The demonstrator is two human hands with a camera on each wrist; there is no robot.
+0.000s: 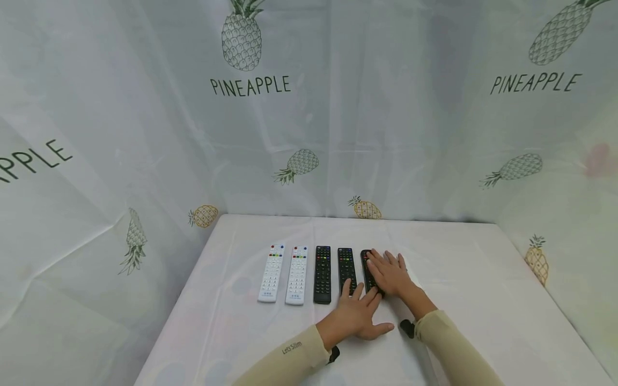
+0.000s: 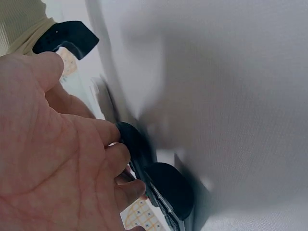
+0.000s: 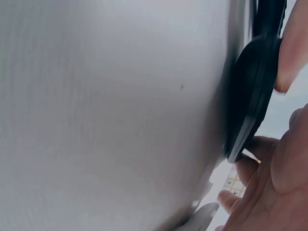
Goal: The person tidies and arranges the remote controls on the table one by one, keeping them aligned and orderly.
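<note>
Three black remote controls stand in a row with two white ones on the table. My right hand (image 1: 390, 274) lies over the rightmost black remote (image 1: 365, 258), fingers extended across its upper right side. Spread out, my left hand (image 1: 359, 316) has its fingertips at the lower ends of that remote and the middle-right black remote (image 1: 346, 262). In the left wrist view, the fingers (image 2: 118, 159) of that hand lie along the rounded end of a black remote (image 2: 171, 187). The right wrist view shows a black remote (image 3: 252, 91) edge-on beside the fingers.
Left of the hands lie another black remote (image 1: 322, 274), a white remote (image 1: 296, 276) and an outer white remote (image 1: 271, 273), roughly parallel. They lie on a white-covered table (image 1: 458, 268). A pineapple-print curtain (image 1: 386, 107) hangs behind and at the sides.
</note>
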